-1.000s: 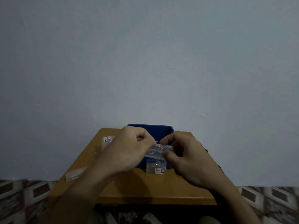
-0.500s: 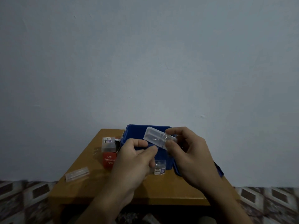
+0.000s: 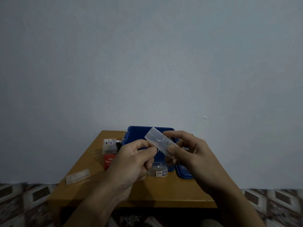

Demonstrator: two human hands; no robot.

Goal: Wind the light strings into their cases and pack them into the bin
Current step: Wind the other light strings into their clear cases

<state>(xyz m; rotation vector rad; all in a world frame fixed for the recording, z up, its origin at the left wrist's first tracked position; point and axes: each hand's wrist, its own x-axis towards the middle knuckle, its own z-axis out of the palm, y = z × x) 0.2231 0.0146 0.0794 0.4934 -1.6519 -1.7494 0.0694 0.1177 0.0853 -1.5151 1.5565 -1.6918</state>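
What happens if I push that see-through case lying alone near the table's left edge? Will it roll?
Probably not: the clear case looks boxy with flat sides and lies flat, so it should slide. It seems thin plastic, so likely light and quick to skid on the smooth wooden table. It sits near the edge, so it might fall off.

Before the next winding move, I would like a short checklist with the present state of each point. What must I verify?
1. Right hand grips the clear case: ok.
2. Left hand pinches the light string at the case's edge: ok, though the wire is faint.
3. String fully wound in: cannot tell.
4. Blue bin open, lid beside it: ok.
5. All cases packed: not ok; a labelled case before the bin and another clear case at the table left front lie outside.
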